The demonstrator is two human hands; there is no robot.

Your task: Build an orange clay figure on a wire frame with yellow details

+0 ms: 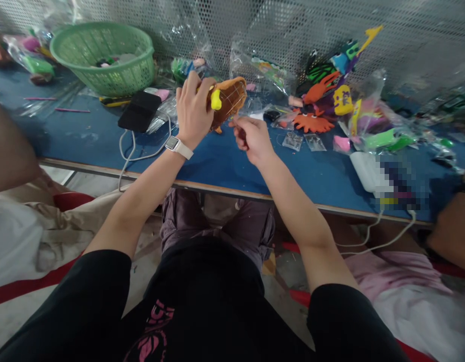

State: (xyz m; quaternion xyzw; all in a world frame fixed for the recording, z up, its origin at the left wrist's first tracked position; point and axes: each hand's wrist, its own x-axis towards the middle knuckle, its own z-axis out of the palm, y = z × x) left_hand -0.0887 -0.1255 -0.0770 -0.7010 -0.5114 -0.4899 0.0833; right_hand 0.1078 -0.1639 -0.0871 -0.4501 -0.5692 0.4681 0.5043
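Note:
My left hand (192, 108) grips a brown felt toy (228, 100) with a yellow knob on its side, held just above the blue table (104, 141). A white watch sits on that wrist. My right hand (251, 138) is pinched shut close to the toy's lower right edge, apparently on a thin thread or needle too small to make out. The two hands are nearly touching.
A green basket (104, 55) stands at the back left, a black phone (140, 110) with a white cable beside it. Colourful felt pieces (322, 95) and plastic bags lie at the back right. Other people's arms show at both edges. A mesh wall closes the back.

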